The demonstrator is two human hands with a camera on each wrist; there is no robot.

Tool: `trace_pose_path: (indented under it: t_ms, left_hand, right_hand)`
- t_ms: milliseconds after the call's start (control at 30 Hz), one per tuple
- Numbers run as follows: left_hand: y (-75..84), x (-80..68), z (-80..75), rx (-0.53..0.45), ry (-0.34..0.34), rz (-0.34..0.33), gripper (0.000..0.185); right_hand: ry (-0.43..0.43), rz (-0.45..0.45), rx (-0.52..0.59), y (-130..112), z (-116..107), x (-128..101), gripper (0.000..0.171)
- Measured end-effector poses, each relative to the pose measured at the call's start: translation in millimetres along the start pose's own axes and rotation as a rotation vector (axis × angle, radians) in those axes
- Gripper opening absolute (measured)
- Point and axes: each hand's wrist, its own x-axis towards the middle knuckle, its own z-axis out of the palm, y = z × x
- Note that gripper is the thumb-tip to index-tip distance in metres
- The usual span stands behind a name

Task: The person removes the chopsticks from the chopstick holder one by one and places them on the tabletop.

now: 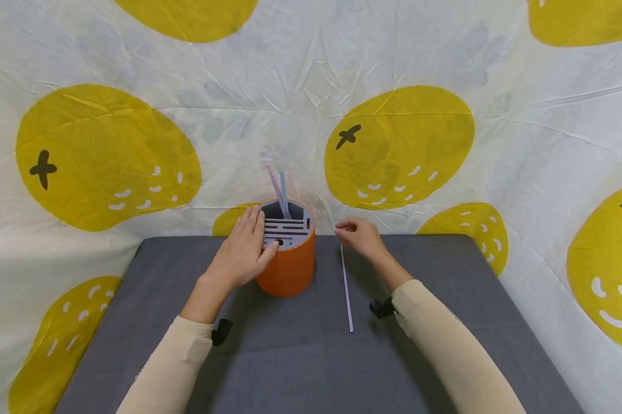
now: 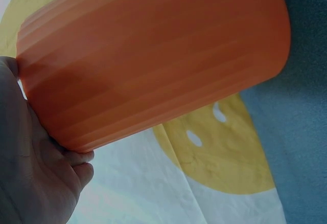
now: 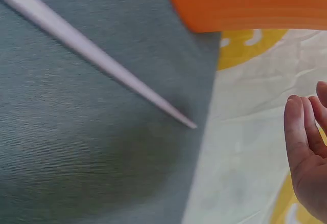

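An orange cylindrical desk organizer (image 1: 286, 275) with a pale slotted top stands upright near the table's back edge. My left hand (image 1: 242, 248) rests on its top and left rim, fingers straight and thumb near the front; the left wrist view shows that hand (image 2: 43, 168) against the orange wall. A pink straw (image 1: 274, 183) and a blue straw (image 1: 283, 187) stick up from its rear compartment. One pale lilac straw (image 1: 346, 289) lies on the table to the right. Above its far end is my right hand (image 1: 361, 236), apart from it, fingers loosely bent and nothing visible between them.
A dark grey cloth covers the table (image 1: 290, 356). Directly behind it hangs a white curtain (image 1: 269, 132) printed with yellow fruit. Dark wrist mounts (image 1: 222, 332) sit under both forearms.
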Motion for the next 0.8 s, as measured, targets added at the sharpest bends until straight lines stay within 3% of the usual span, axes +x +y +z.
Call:
trace_pose_path:
  t_ms: [500, 800]
  left_hand:
    - [-1.8, -0.5, 1.9, -0.007, -0.005, 0.001, 0.081]
    - [-1.0, 1.3, -0.2, -0.011, -0.012, 0.003, 0.081]
  right_hand:
    - [0.039, -0.207, 0.05, -71.8, -2.1, 12.4, 0.027]
    - [0.025, -0.315, 0.028, -97.3, 4.0, 20.8, 0.024]
